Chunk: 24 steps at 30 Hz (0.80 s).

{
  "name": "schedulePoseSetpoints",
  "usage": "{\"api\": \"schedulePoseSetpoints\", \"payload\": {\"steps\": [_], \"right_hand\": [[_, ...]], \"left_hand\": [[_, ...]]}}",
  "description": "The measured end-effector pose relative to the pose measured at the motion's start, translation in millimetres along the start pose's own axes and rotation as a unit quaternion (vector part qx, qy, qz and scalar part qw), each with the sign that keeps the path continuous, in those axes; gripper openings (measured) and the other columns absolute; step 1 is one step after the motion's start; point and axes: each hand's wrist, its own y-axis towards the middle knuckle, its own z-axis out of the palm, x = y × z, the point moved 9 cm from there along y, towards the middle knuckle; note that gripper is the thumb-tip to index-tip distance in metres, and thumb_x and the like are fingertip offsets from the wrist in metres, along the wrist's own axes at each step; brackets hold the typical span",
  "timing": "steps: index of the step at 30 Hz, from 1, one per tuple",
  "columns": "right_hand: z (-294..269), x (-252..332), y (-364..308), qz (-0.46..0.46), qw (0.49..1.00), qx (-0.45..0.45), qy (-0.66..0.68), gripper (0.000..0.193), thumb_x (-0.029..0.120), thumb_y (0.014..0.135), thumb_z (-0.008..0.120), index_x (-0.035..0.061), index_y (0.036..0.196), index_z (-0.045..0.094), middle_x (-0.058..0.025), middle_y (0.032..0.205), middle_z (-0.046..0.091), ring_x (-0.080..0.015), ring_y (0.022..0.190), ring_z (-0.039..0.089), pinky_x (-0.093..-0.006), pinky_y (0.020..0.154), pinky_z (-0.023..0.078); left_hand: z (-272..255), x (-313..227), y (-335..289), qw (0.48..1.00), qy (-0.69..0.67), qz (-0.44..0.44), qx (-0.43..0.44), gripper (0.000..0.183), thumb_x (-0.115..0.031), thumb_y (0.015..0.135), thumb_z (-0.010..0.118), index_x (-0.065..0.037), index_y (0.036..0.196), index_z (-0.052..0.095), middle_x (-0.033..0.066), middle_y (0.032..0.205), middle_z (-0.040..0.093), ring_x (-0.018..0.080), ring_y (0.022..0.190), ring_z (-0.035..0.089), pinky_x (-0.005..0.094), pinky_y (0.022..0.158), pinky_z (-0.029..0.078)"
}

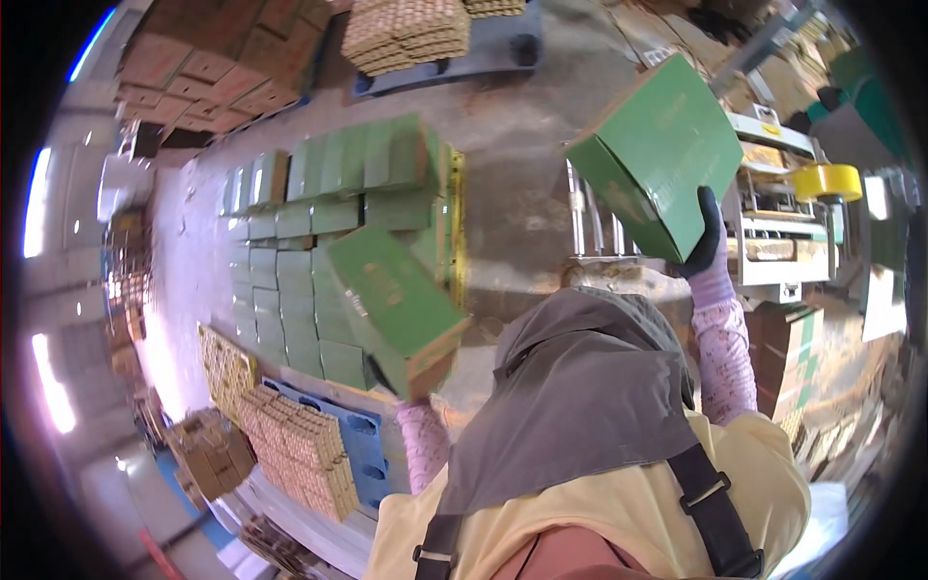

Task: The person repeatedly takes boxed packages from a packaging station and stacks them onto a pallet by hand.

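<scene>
In my right hand (708, 240), gloved in black, is a closed green carton (667, 155), raised and tilted at the right. The thumb presses on its near side, while the other fingers are largely hidden. A second green carton (398, 290) is at my left hand (380, 374), beside the stack. Only a dark bit of that glove shows at the carton's near left corner; the fingers pass out of sight beneath it. Behind the left carton stands a broad stack of similar green cartons (298, 280). Pink patterned sleeves cover both forearms.
A roller conveyor (592, 217) and a metal-framed machine with a yellow wheel (826, 182) stand at the right. Stacked egg trays (295, 449) lie by a blue pallet (365, 445) at the near left. More trays (406, 34) and brown cartons (222, 63) are at the far side.
</scene>
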Motion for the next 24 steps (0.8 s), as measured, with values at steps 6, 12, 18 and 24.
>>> {"api": "schedulePoseSetpoints", "payload": {"steps": [6,12,18,24], "right_hand": [[56.0,-32.4,-38.6,-0.102,0.964,-0.009,-0.245,0.039,0.029,0.095,0.062,0.0040,0.124,0.057,-0.0065,0.111,0.063,-0.0192,0.101,0.062,-0.0339,0.089,0.051],[64.0,-93.9,-58.4,0.018,0.968,-0.017,-0.248,0.044,0.031,0.093,0.061,0.0008,0.124,0.059,-0.0072,0.108,0.066,-0.0172,0.091,0.066,-0.0290,0.077,0.055],[90.1,-118.8,-64.8,0.049,0.973,0.012,-0.226,0.042,0.033,0.095,0.060,0.0064,0.128,0.057,-0.0055,0.117,0.062,-0.0158,0.105,0.061,-0.0327,0.088,0.052],[105.7,-101.9,-59.2,0.002,0.989,0.002,-0.148,0.044,0.029,0.101,0.052,0.0033,0.136,0.047,-0.0092,0.129,0.055,-0.0194,0.122,0.053,-0.0354,0.100,0.046]], "left_hand": [[43.3,17.0,12.5,0.995,-0.085,0.032,0.048,0.069,-0.053,0.095,0.043,-0.003,0.143,0.042,0.0168,0.143,0.047,0.0344,0.126,0.050,0.0491,0.107,0.040],[64.4,8.6,21.5,0.993,-0.084,0.019,0.081,0.070,-0.054,0.096,0.041,-0.004,0.144,0.042,0.0163,0.143,0.047,0.0342,0.126,0.049,0.0490,0.107,0.040],[83.5,-17.6,4.2,0.993,0.015,-0.018,0.114,0.073,-0.056,0.094,0.040,-0.003,0.144,0.041,0.0187,0.142,0.047,0.0355,0.126,0.049,0.0501,0.105,0.041],[68.6,-27.2,-5.2,0.992,0.029,-0.053,0.108,0.071,-0.053,0.094,0.045,-0.001,0.142,0.044,0.0176,0.141,0.050,0.0338,0.127,0.050,0.0488,0.106,0.041]]}}
